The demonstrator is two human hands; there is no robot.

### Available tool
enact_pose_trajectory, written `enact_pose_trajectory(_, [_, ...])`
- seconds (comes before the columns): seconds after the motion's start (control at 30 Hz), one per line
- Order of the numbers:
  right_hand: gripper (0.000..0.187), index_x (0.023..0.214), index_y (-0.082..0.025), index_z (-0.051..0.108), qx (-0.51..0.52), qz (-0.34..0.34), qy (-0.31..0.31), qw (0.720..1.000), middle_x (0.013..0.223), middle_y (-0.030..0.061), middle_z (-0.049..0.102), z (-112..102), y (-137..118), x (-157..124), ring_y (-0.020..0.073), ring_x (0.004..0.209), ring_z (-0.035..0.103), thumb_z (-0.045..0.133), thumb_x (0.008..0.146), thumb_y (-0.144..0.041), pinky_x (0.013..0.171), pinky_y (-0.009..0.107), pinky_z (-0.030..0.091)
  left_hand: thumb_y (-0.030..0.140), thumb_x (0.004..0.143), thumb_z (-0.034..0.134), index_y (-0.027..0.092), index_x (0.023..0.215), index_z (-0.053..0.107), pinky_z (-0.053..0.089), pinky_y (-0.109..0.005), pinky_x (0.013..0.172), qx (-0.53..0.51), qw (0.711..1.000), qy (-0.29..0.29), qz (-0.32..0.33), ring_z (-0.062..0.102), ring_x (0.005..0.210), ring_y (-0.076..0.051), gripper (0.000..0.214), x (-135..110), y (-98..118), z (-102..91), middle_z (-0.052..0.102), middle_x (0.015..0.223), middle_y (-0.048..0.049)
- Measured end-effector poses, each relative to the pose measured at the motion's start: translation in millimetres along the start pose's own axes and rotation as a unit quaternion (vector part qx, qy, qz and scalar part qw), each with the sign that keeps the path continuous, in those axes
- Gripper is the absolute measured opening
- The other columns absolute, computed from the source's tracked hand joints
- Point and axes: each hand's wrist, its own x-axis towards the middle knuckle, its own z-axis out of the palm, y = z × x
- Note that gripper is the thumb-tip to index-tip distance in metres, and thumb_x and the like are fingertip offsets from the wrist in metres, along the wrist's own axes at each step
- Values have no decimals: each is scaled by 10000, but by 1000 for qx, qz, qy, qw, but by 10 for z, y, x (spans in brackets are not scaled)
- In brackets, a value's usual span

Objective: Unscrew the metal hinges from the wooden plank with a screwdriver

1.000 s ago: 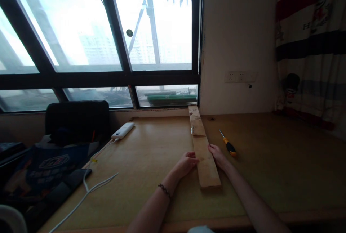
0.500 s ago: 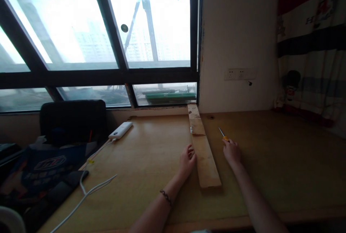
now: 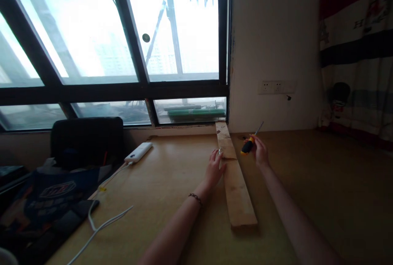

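Note:
A long wooden plank [image 3: 236,183] lies on the wooden desk [image 3: 322,183], running away from me toward the window. My left hand [image 3: 215,166] rests against the plank's left edge, fingers by a small metal fitting [image 3: 220,150]. My right hand [image 3: 259,150] is closed around a screwdriver [image 3: 249,144] with an orange and black handle, lifted off the desk just right of the plank. Its shaft points up and to the right.
A white power bank [image 3: 138,152] with a white cable [image 3: 101,224] lies at the desk's left. A black chair [image 3: 87,140] and dark bags [image 3: 49,199] stand further left. A wall socket [image 3: 273,87] is behind, a curtain [image 3: 356,52] at right.
My right hand left the plank, reached the screwdriver on the desk and lifted it. My left hand slid forward along the plank's left edge toward the metal fitting.

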Motion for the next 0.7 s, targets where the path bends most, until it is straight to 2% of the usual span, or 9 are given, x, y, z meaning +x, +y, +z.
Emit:
enact_pose_trajectory(0.1, [404,1014,-182,586,100,6,-85,991,816,10,642,344,-126,159,160,815,606,551,615,-232,787,317,470,230,664,641,232,1060,589,206,-381,1040,-22,1000,-2,-11,336,1218,-250,399,210,-136,47,441,1255,-82])
enact_pose_trajectory(0.17, [492,1037,-216,569,129,4,-120,984,828,-20,633,482,-171,213,138,812,598,605,551,-145,810,303,469,265,643,668,243,1027,613,260,-377,1010,-32,999,-16,-28,405,1155,-259,389,308,-220,59,470,1214,-81])
enact_pose_trajectory(0.23, [549,1030,-241,562,141,8,-134,981,790,-51,615,559,-183,229,115,783,589,658,508,-101,827,294,470,285,608,700,244,984,635,283,-379,994,-33,998,-28,-38,435,1119,-270,384,371,-288,55,497,1174,-85])
enact_pose_trajectory(0.3, [499,971,-234,575,140,20,-132,981,733,-64,589,597,-173,227,98,718,576,706,502,-126,810,299,486,297,587,718,236,954,645,274,-378,1001,-31,999,-24,-34,436,1118,-276,380,396,-335,46,520,1144,-95])
enact_pose_trajectory(0.37, [387,884,-205,587,119,25,-100,987,686,-61,565,614,-159,226,79,618,542,731,525,-202,735,296,518,312,599,711,229,947,642,262,-368,1013,-36,999,-8,-23,433,1134,-273,365,386,-369,42,534,1140,-103])
enact_pose_trajectory(0.53, [320,793,-168,569,93,-33,66,993,532,-84,484,608,-189,247,35,427,404,710,581,-362,518,210,513,350,750,562,205,1068,565,292,-377,1011,32,999,38,14,409,1191,-245,349,322,-482,70,461,1275,-113])
enact_pose_trajectory(0.6, [314,767,-158,572,107,-33,97,989,456,-102,420,592,-227,254,31,389,371,688,603,-399,479,189,500,349,802,484,186,1134,516,301,-395,1011,71,996,51,22,398,1205,-233,371,313,-544,83,448,1292,-120])
enact_pose_trajectory(0.7, [312,716,-144,587,111,-15,108,988,387,-111,360,562,-263,255,35,356,357,661,620,-431,435,175,488,350,846,392,155,1197,468,310,-398,1012,84,994,63,12,401,1205,-219,408,306,-603,94,485,1257,-130])
